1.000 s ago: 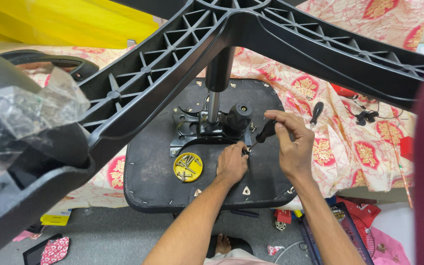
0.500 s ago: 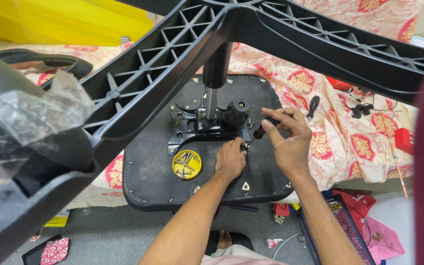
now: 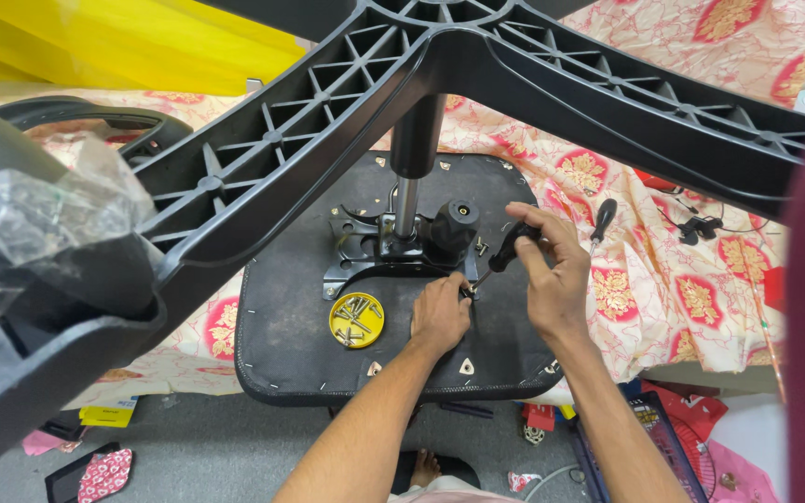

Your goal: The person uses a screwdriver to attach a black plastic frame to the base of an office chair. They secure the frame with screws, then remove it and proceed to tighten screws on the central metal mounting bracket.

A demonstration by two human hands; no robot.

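An upturned black chair seat (image 3: 300, 345) lies on a flowered cloth, with a black metal mechanism plate (image 3: 365, 251) and gas column (image 3: 412, 168) bolted to it. My right hand (image 3: 547, 270) grips a black-handled screwdriver (image 3: 505, 253) whose tip meets the plate's right corner. Pressed on the seat at that corner, my left hand (image 3: 440, 315) pinches the spot by the screwdriver tip. A yellow round lid (image 3: 356, 319) holding several screws sits left of my left hand.
The chair's black star base (image 3: 375, 84) spreads overhead across the view. A second screwdriver (image 3: 603, 219) lies on the flowered cloth (image 3: 691, 289) at right. A plastic-wrapped black part (image 3: 30, 233) fills the left. Small items litter the grey floor (image 3: 197, 456).
The view has shifted slightly. Both hands stay at the plate's right corner; my right hand has turned a little on the screwdriver handle.
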